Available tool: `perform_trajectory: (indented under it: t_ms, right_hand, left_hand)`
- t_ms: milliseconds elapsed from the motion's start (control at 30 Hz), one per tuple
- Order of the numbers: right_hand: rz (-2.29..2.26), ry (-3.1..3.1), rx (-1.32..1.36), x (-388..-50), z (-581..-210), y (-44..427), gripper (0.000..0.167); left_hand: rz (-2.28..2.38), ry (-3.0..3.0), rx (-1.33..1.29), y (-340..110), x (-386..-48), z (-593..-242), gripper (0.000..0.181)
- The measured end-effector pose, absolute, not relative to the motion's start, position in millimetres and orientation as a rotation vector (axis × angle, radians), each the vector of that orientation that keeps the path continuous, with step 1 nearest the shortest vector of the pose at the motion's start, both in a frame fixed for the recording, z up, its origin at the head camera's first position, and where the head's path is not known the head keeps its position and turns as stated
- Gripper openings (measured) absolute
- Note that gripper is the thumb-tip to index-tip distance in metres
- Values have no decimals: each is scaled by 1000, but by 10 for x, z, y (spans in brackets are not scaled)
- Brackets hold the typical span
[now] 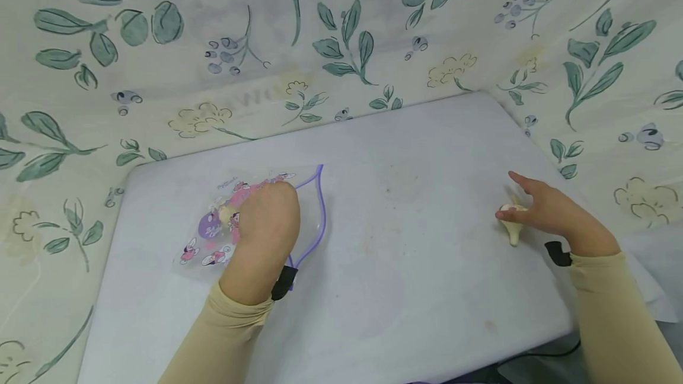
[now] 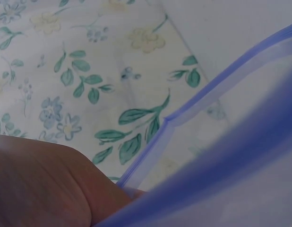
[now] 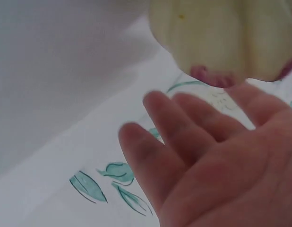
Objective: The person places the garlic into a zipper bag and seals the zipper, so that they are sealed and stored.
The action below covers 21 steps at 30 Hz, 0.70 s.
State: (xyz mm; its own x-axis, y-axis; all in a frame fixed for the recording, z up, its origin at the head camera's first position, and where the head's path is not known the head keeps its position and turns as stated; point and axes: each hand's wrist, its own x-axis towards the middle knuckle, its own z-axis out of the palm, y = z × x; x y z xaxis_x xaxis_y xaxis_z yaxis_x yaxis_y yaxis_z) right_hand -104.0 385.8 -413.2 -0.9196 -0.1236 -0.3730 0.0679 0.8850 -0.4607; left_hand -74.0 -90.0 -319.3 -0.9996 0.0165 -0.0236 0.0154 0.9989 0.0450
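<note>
My left hand reaches into a clear plastic bag with pink cartoon prints and a purple-edged mouth. Its fingers are hidden, so whether they hold anything does not show. Beside it, a pale yellow patch shows at the bag. The left wrist view shows the hand passing the purple rim. To the right, my right hand is spread at a cream garlic bulb, thumb over it. Up close, the bulb is lobed with purplish marks, and the fingers are nearly straight.
The white tabletop carries a few faint brownish stains. A leaf-patterned cloth rises behind it and along the sides. At the lower right, a dark cable runs below the table's front edge.
</note>
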Motion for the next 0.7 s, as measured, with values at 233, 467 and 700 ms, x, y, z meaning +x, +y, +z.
perform_trajectory:
  t_ms: [233, 467, 700]
  right_hand:
    - [-672, 2644, -87, -957, -4158, 3839, 125]
    - [-649, 2672, -75, -941, -4175, 3823, 106]
    - [-663, 2696, -68, -964, -4215, 3784, 97]
  left_hand:
    - [56, 3122, 26, -894, -734, -3195, 16]
    - [81, 3112, -3, -892, -731, -3219, 17]
    - [63, 3121, 6, -893, -722, -3197, 17]
